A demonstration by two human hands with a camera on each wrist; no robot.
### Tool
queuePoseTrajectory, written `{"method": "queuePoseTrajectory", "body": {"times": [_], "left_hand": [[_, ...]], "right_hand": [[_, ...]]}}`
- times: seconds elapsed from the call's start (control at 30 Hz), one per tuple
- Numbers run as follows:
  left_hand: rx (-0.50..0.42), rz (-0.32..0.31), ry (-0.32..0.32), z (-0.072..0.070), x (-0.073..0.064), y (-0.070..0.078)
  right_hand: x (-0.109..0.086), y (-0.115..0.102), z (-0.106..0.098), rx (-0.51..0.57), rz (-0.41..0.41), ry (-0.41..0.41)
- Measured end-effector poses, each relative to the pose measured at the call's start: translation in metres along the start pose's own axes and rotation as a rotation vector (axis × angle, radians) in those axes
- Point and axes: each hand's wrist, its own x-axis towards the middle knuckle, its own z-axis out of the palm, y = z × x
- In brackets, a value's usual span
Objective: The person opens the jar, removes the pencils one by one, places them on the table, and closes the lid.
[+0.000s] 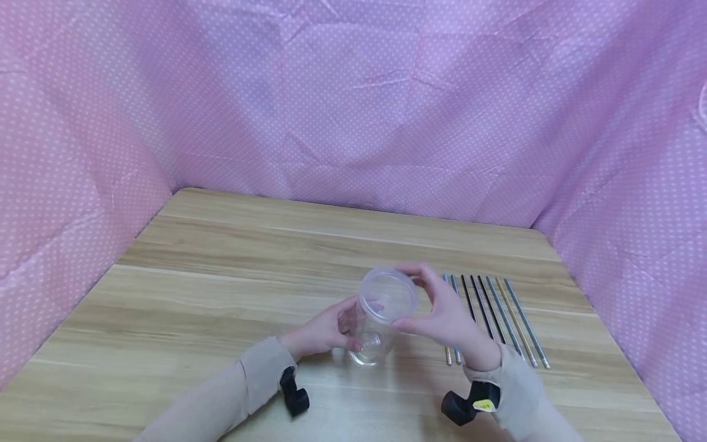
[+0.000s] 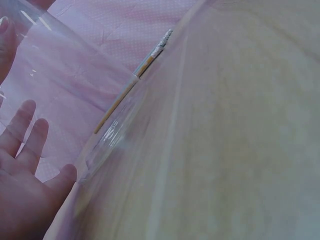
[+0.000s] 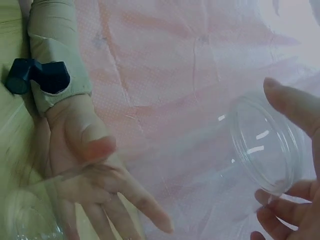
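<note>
A tall clear plastic jar [image 1: 377, 336] stands nearly upright between the two hands, its round translucent top [image 1: 389, 294] facing up and its base close over the table. My right hand [image 1: 444, 312] grips the jar's top rim from the right, thumb on the near side and fingers round the far side. My left hand [image 1: 323, 331] is beside the jar's lower body on the left. Both wrist views show the left fingers [image 2: 31, 147] spread and fairly straight next to the clear wall.
Right of the jar, several pencils [image 1: 510, 319] in blue, black and gold lie side by side on the wood-grain table [image 1: 221, 294], eraser ends toward me. The right forearm overlaps some of them. Pink dotted cloth [image 1: 353, 110] hangs round the back and sides.
</note>
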Motion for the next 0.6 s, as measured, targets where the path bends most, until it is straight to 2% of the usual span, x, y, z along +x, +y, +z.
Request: {"method": "queuePoseTrajectory", "body": {"times": [0.13,0.2,0.27,0.4,0.5,0.6], "left_hand": [[-0.009,0.006,-0.013,-0.003,0.000,0.002],[-0.013,0.001,-0.020,-0.008,-0.001,0.003],[-0.015,-0.007,-0.025,-0.013,-0.001,0.004],[-0.007,-0.035,-0.026,-0.024,0.000,0.006],[0.003,-0.046,-0.033,-0.033,0.000,0.007],[-0.002,-0.043,-0.047,-0.043,-0.001,0.006]], "right_hand": [[0.000,-0.002,0.006,-0.046,0.003,0.072],[0.003,-0.001,0.010,0.000,-0.019,0.081],[0.007,0.004,0.013,0.086,-0.075,0.068],[0.019,0.014,0.015,0.334,-0.153,-0.049],[0.028,0.019,0.016,0.489,-0.141,-0.158],[0.034,0.023,0.020,0.575,-0.133,-0.232]]}}
